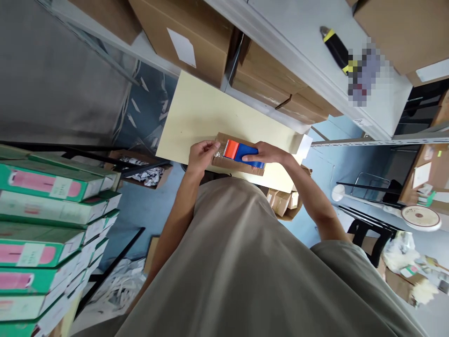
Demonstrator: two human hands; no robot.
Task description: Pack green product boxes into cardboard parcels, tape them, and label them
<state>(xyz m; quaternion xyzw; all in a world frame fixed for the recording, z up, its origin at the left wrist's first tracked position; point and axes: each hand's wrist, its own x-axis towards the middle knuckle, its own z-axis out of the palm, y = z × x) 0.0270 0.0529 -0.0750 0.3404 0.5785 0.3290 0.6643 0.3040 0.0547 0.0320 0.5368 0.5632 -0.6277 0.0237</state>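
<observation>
On the pale yellow tabletop [196, 107] lies a small brown cardboard box [224, 162]. My right hand [264, 153] is wrapped round a blue and orange tape dispenser [242, 152], held over the top of the box. The dispenser's toothed orange end points left. Close by that end, my left hand [203, 154] has its fingers pinched at clear tape [218, 153] by the box's left end. How much tape is between those fingers is too small to tell.
Large cartons [189, 32] line a shelf beyond the table. A cutter with a black and yellow handle [335, 49] rests on the upper shelf. Green boxes [42, 224] are stacked at left. An open carton of small boxes [282, 203] stands below the table's right side.
</observation>
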